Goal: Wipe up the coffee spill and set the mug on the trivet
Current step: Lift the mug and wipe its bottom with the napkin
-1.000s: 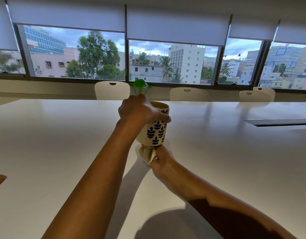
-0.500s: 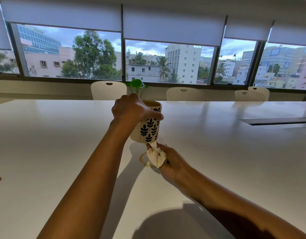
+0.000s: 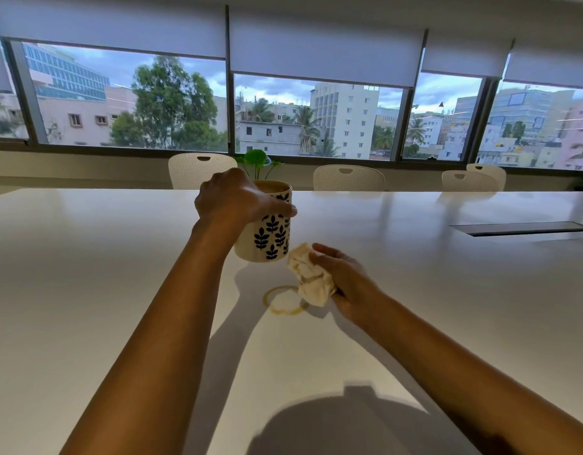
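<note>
My left hand [image 3: 234,200] holds the mug [image 3: 270,238] clear so my right hand [image 3: 346,280], clutching a cloth [image 3: 311,280], can wipe the coffee ring [image 3: 284,300] at six o'clock.

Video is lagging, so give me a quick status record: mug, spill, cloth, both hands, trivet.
mug: gripped near the rim by left hand, beyond the spill
coffee ring: on the table, not wiped
cloth: crumpled, held by right hand, at the ring's right edge
trivet: not identifiable in view
</note>
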Available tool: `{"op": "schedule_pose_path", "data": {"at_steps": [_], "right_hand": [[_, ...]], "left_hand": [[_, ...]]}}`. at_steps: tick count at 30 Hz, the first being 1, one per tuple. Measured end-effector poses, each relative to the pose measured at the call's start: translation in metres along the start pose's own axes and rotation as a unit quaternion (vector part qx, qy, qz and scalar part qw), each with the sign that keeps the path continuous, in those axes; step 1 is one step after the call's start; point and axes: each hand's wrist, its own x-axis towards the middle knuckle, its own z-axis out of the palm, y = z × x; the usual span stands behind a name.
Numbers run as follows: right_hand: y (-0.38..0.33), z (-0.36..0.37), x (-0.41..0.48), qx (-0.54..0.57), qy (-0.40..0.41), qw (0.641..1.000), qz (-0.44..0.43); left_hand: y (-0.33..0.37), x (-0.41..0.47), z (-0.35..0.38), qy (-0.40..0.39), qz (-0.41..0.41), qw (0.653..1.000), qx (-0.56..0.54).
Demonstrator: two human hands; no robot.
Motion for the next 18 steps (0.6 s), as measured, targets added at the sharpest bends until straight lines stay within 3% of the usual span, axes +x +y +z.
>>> {"op": "schedule_pose_path", "data": {"at_steps": [1, 3, 5, 7, 9, 12, 14, 18], "right_hand": [[-0.002, -0.004, 0.001, -0.086, 0.046, 0.994, -0.051], [-0.001, -0.009, 0.002, -0.267, 0.119, 0.942, -0.167], [0.008, -0.011, 0.004, -0.399, 0.081, 0.885, -0.226], [0.018, -0.009, 0.006, -0.493, -0.004, 0.85, -0.186], [0.025, -0.006, 0.006, -0.54, -0.046, 0.824, -0.163], [0.026, -0.006, 0.012, -0.535, -0.022, 0.823, -0.189], [0.029, -0.007, 0.014, -0.574, -0.029, 0.799, -0.176], [0.041, -0.002, 0.008, -0.619, -0.089, 0.765, -0.154]], "left_hand": [[-0.001, 0.0, 0.0, 0.002, 0.0, 1.0, 0.0], [-0.001, 0.001, 0.0, 0.004, -0.001, 1.0, 0.0], [-0.002, 0.001, 0.001, 0.003, -0.007, 1.0, 0.003], [-0.003, 0.002, 0.001, 0.003, -0.007, 1.0, 0.005], [-0.004, 0.002, 0.002, 0.005, -0.004, 1.0, 0.004], [-0.006, 0.002, 0.002, 0.007, -0.005, 1.0, 0.012], [-0.007, 0.003, 0.003, 0.004, -0.011, 1.0, 0.014], [-0.009, 0.004, 0.004, -0.002, -0.017, 1.0, 0.015]]}}
